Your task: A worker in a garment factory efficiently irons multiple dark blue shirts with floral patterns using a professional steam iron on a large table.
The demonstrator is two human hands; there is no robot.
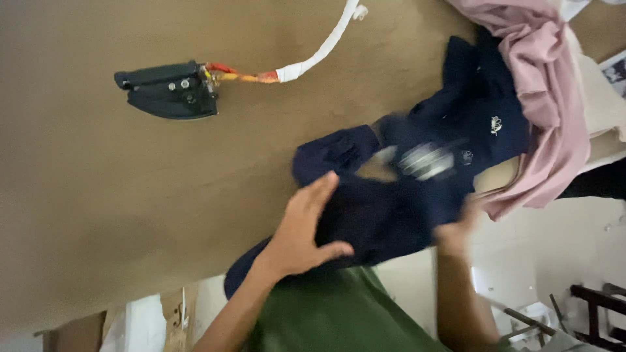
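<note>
Desk (98, 195) lies bare toward nine o'clock; left hand (303, 228) presses flat, open, on navy garment (391, 208); right hand (456, 231) pinches its three-o'clock edge.

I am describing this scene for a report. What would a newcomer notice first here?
First, the dark navy garment lying rumpled in the middle of the brown table, with the left hand flat on it and the right hand gripping its edge. Next, the black iron at upper left, and pink cloth heaped at upper right.
</note>
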